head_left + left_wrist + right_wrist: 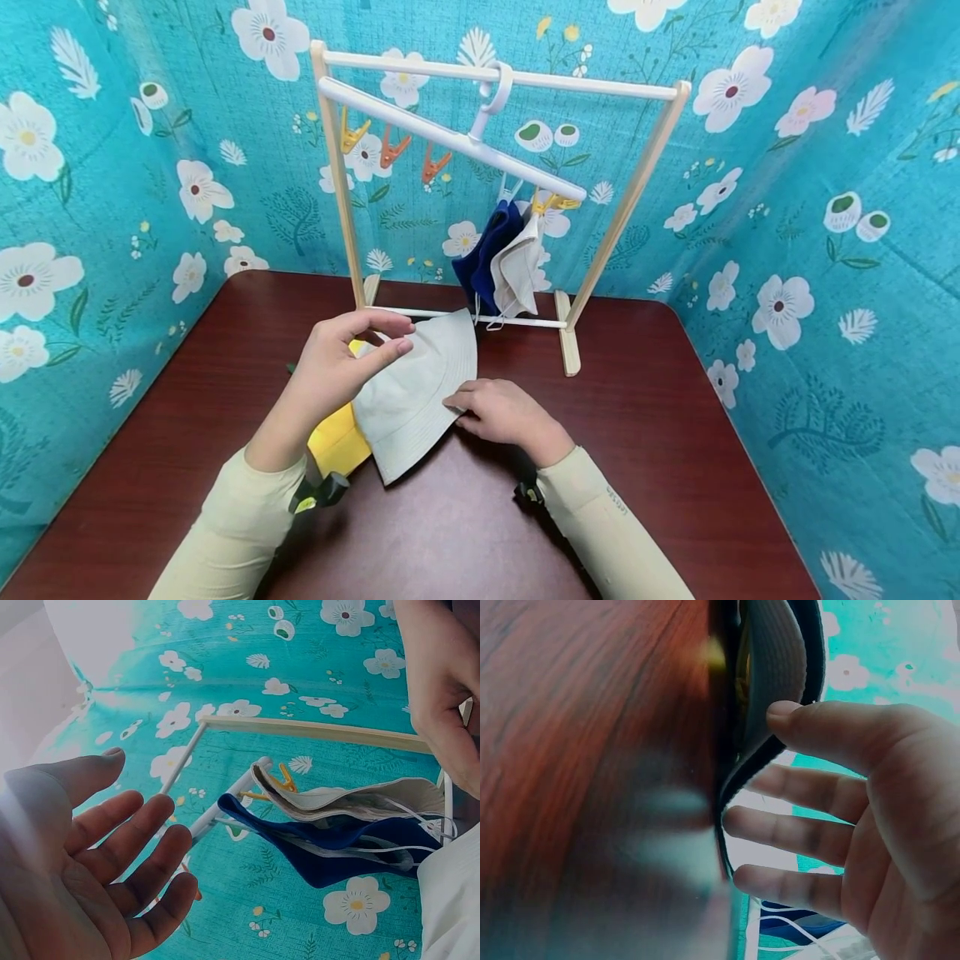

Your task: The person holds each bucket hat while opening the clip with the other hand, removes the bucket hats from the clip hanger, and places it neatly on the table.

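On the table a pale grey bucket hat [420,379] lies partly over a yellow cloth item [337,442], most of which is hidden. My right hand [506,414] holds the hat's brim at its right side. In the right wrist view the thumb of the right hand [870,802] is on one face of the brim [776,675], with fingers at the other. Above the hat's left part, my left hand [341,358] hovers with thumb and fingers apart. The left wrist view shows that palm [112,862] with loosely bent fingers and nothing held.
Behind the hat stands a wooden rack [630,208]. A white hanger [442,129] hangs on it, tilted down to the right. Clips hold a navy face mask [483,258] and an off-white one [517,262]. A yellow clip [352,133] and two orange clips [392,150] hang at left.
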A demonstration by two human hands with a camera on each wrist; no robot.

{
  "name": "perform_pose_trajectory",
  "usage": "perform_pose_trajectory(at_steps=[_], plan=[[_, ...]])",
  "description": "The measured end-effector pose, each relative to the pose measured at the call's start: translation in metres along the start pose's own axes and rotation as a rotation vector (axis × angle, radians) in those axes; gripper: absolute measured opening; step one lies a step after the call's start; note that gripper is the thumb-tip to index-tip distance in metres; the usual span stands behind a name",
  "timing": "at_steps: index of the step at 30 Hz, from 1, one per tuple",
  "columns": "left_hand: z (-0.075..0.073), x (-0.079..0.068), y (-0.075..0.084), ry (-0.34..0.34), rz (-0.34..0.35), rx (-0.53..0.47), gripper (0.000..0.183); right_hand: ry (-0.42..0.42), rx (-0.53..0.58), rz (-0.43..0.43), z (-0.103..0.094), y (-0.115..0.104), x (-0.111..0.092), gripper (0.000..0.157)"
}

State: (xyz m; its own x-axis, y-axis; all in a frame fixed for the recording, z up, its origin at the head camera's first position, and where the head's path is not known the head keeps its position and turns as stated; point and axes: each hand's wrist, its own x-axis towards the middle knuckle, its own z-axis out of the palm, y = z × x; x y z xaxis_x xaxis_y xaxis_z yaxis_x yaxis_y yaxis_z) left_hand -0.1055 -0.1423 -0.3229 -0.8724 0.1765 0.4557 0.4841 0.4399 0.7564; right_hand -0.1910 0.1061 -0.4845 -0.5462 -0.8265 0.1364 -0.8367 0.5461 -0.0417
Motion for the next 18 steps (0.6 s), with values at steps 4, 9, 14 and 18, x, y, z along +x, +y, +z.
perform_pose_trajectory(at_steps=[4, 9, 14, 18], plan=[[0.001, 0.001, 0.000, -0.006, 0.000, -0.005, 0.022, -0.009, 0.004, -0.009, -0.003, 0.000, -0.001, 0.034], [0.002, 0.000, -0.002, -0.007, -0.002, 0.003, 0.022, -0.034, 0.021, -0.005, -0.008, -0.001, -0.002, 0.034], [0.003, 0.001, -0.004, -0.005, 0.003, 0.006, 0.021, -0.027, 0.033, 0.000, -0.013, 0.000, -0.003, 0.028], [0.004, 0.001, -0.004, -0.010, -0.001, 0.001, 0.021, -0.017, 0.039, 0.004, -0.016, 0.002, -0.006, 0.025]])
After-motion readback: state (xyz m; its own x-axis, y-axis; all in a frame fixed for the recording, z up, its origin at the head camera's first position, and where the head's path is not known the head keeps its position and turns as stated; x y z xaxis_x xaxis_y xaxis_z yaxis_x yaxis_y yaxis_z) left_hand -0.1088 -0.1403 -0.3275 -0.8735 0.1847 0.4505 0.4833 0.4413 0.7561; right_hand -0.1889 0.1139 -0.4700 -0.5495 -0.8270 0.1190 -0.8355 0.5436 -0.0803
